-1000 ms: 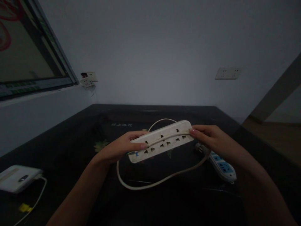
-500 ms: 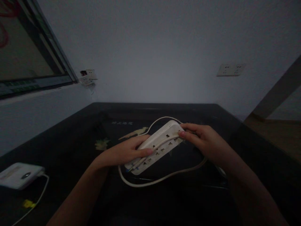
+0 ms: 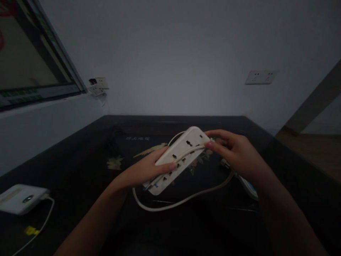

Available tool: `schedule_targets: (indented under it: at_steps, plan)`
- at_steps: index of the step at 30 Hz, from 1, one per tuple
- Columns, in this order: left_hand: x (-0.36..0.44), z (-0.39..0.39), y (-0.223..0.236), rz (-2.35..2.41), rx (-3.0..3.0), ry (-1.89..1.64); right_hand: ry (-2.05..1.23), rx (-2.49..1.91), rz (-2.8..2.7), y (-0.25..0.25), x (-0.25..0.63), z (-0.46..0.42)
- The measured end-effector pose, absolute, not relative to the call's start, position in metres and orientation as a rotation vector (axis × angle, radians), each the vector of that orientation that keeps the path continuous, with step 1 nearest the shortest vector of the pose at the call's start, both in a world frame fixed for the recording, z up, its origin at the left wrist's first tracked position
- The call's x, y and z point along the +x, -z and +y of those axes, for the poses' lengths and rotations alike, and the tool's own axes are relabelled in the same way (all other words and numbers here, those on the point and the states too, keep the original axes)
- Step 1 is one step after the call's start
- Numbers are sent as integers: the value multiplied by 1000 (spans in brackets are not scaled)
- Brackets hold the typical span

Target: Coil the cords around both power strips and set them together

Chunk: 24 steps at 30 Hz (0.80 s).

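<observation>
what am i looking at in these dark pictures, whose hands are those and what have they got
There is no robot here: these are a person's own bare hands, seen by a camera worn on the head that looks forward and down. All the pictures come from that one camera.

The left hand and the right hand hold a white power strip at a slant, with its cord running along its face and looping below.

On the dark, glossy table lie a white box at the left and another power strip, partly hidden behind the right arm.
</observation>
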State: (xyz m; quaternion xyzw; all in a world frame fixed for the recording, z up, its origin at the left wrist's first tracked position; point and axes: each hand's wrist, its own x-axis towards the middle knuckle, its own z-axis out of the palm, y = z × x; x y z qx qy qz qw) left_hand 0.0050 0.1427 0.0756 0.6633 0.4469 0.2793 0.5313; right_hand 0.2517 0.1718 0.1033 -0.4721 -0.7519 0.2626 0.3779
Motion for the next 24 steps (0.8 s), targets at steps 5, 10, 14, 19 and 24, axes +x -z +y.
schedule_targets:
  at_steps: [5, 10, 14, 19, 24]
  plan:
    - [3, 140, -81, 1063, 1455, -756, -721, -1071, -1893, -103, 258, 176]
    - [1, 140, -81, 986, 1386, -794, -854, -1054, -1885, -103, 264, 180]
    - [1, 142, -81, 1026, 1401, -822, -940, -1066, -1950, -101, 262, 184]
    - [1, 146, -81, 1203, 1621, -827, -750, -1075, -1856, -102, 258, 178]
    - [0, 149, -81, 1251, 1867, -726, -429, -1120, -1754, -107, 259, 168]
